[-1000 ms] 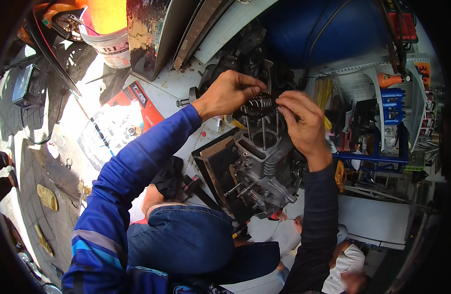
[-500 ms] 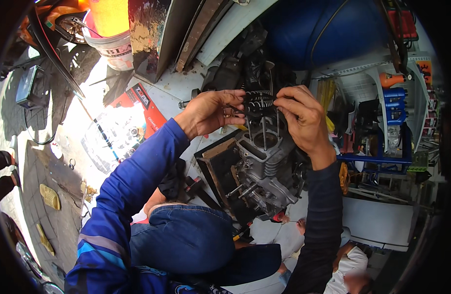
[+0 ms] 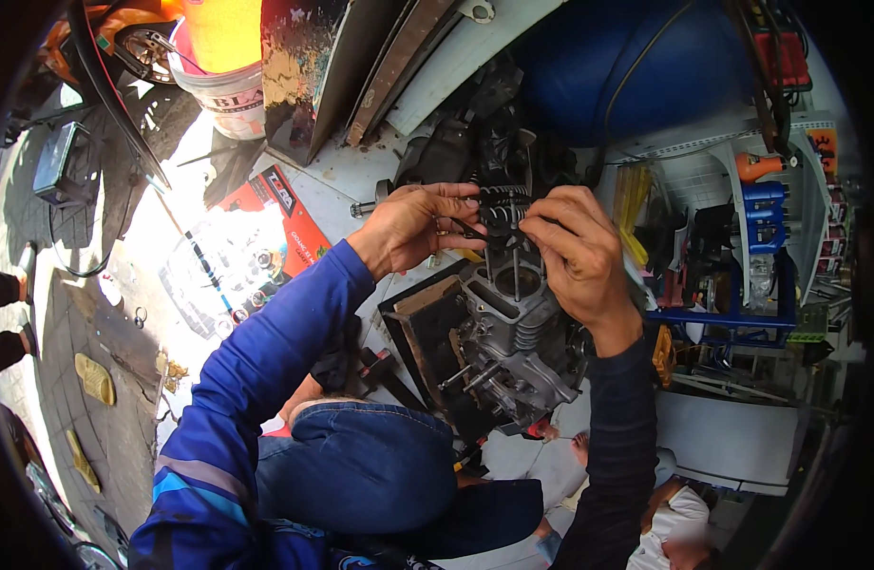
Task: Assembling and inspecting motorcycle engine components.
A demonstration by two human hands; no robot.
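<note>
A grey engine block with long studs sticking up sits on a dark wooden stand on the floor. Above the studs I hold a black finned cylinder between both hands. My left hand, in a blue sleeve, grips its left side with the fingers spread along the fins. My right hand, in a dark sleeve, grips its right side. The cylinder hangs over the stud tips, and the hands hide part of it.
A white bucket with a yellow top stands at the back left. A red box and small parts lie on the sunlit floor. Blue shelves with tools stand at the right. My knees are below the engine.
Both hands have lifted slightly and shifted the finned cylinder over the studs; my left hand has opened its fingers along the cylinder's side.
</note>
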